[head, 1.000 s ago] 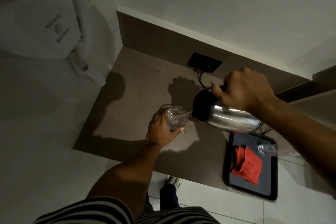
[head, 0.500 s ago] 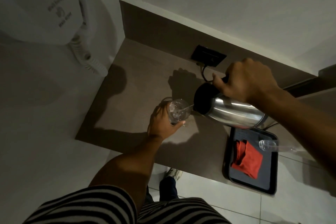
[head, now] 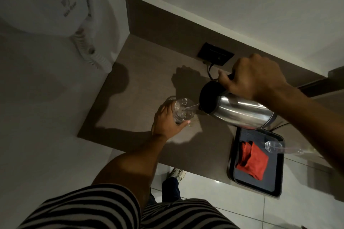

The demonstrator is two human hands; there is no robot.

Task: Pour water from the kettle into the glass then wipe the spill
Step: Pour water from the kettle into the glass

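Pouring over a brown counter (head: pixel 149 72) — right hand (head: pixel 255 76) grips kettle (head: pixel 240 111), left hand (head: pixel 167 122) grips glass (head: pixel 181 109).

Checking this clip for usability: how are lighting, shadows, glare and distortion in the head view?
Head view: dim overall, with hard dark shadows of arms and kettle on the counter; bright streak glare on the steel kettle; wide-angle bending of the wall edges; the glass in the left hand is faint and hard to read; the right hand is sharp.
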